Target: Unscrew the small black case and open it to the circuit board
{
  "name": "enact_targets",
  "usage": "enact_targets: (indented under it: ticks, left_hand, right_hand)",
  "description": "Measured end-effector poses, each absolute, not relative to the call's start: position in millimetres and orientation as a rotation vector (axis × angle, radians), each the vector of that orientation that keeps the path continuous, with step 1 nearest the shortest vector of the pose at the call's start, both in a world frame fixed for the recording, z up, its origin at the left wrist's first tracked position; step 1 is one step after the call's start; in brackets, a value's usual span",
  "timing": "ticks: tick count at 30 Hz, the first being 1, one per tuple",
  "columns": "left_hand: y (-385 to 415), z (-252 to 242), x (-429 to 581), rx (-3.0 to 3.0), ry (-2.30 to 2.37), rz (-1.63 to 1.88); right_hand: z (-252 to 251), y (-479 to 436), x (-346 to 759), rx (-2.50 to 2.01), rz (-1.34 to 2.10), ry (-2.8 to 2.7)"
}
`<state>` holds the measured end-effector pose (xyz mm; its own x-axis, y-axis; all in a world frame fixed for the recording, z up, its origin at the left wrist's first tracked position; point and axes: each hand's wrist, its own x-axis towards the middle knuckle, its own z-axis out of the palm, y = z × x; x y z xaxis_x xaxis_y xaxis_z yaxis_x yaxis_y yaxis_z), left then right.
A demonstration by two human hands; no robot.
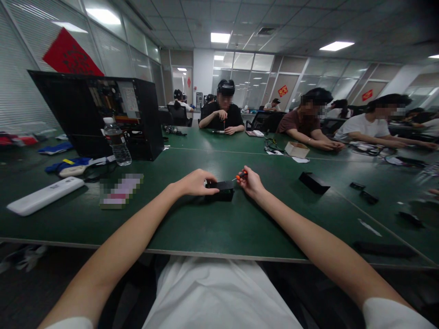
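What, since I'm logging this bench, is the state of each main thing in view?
Black box: on the table, held by the left hand
Screwdriver: in the right hand, shaft toward the box; contact unclear
Computer case: standing, one side open
Water bottle: standing, capped
Cardboard box: open-topped
White bar: lying flat
Black piece: lying to the right, unheld
Ceiling lights: lit

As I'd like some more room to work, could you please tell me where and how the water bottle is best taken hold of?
Probably around the middle of the water bottle, coming from the near side: it stands upright, its round body suits a wrapping grip, and the computer case rises behind it.
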<state>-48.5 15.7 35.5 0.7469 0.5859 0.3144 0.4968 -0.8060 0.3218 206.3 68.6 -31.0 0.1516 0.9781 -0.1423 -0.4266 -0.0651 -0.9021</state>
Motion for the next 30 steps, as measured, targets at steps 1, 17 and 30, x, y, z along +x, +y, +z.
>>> enact_targets:
  ticks: [1,17,30]
  left_hand:
    - [15.1,35.5,-47.8,2.734,0.863,0.61]
    - [19.4,27.8,-47.1,2.853,0.96,0.622]
    - [20.0,30.2,-50.1,2.912,1.04,0.601]
  right_hand:
    - [-31.6,69.3,206.7,-1.035,1.328,-0.705]
    - [-17.6,54.3,196.2,-1.011,1.237,-0.903]
    - [-17.3,48.0,190.8,-1.093,1.387,-0.893]
